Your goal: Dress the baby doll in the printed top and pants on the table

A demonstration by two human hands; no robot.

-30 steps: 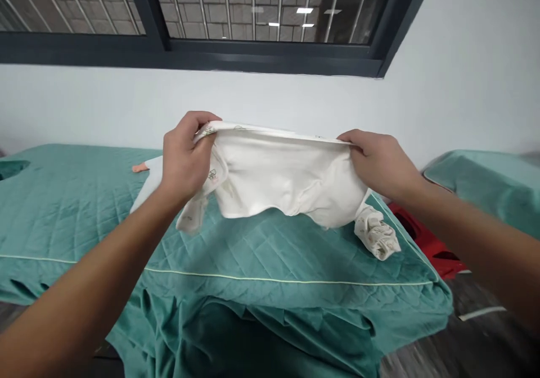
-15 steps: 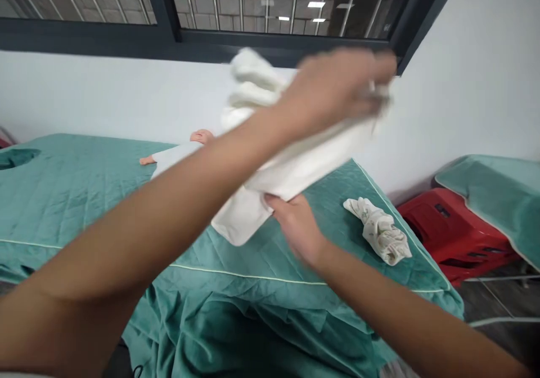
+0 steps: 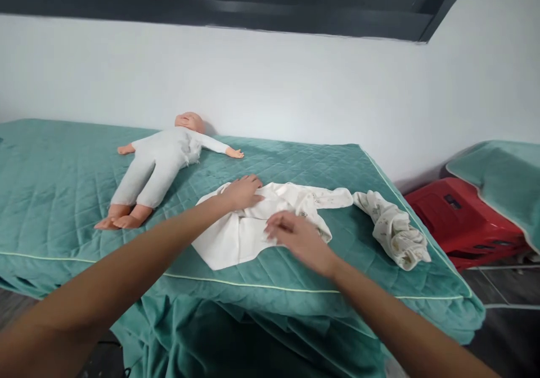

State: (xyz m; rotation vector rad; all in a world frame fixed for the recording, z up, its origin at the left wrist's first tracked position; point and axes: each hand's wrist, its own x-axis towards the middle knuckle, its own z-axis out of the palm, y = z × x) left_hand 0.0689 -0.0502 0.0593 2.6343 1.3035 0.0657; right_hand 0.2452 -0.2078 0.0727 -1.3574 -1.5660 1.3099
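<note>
A white baby garment (image 3: 244, 237) lies rumpled on the green quilted bed, with a sleeve stretched to the right and a small print showing on part of it. My left hand (image 3: 245, 191) rests on its upper side, palm down and fingers laid out flat. Over the right part of the cloth is my right hand (image 3: 300, 242), its fingers bent but apart, with nothing visible between them. Whether the right fingertips touch the fabric is hard to see. A bundled printed white cloth (image 3: 399, 234) sits just right of the sleeve's end.
A baby doll (image 3: 158, 156) in a pale suit lies on its back at the left. The bed cover (image 3: 63, 198) reaches a white wall (image 3: 295, 91) below a dark window frame (image 3: 270, 9). Beyond the right edge stands a red plastic object (image 3: 459, 220).
The white garment, held up in both hands before, is now down on the bed. Both hands have lowered and released it, and the view has tilted downward, showing the whole doll.
</note>
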